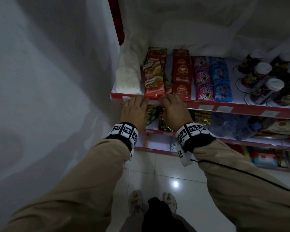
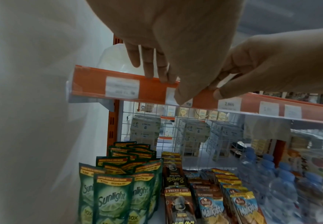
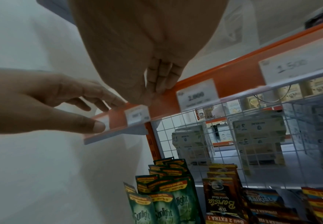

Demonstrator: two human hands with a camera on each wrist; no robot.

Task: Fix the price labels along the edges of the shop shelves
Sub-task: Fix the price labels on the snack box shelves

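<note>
A red shelf-edge strip (image 1: 224, 104) runs along the upper shelf; it looks orange in the wrist views (image 2: 91, 84) (image 3: 233, 78). White price labels sit in it, one at the left end (image 2: 122, 88) and one between my hands (image 1: 153, 102) (image 3: 136, 116). My left hand (image 1: 141, 99) (image 2: 172, 87) lays its fingers over the strip's top edge, with the thumb on the front. My right hand (image 1: 169, 98) (image 3: 153, 92) pinches the strip just to the right. Labels reading 2.000 (image 3: 197, 94) and 1.500 (image 3: 298, 63) follow further right.
Royco sachets (image 1: 153, 81), ABC sachets (image 1: 181, 72), a white bag (image 1: 127, 77) and lidded cups (image 1: 261, 81) stand behind the strip. Sunlight pouches (image 2: 114, 197) and water bottles (image 2: 271, 174) fill the shelf below. A white wall (image 1: 49, 81) closes the left side.
</note>
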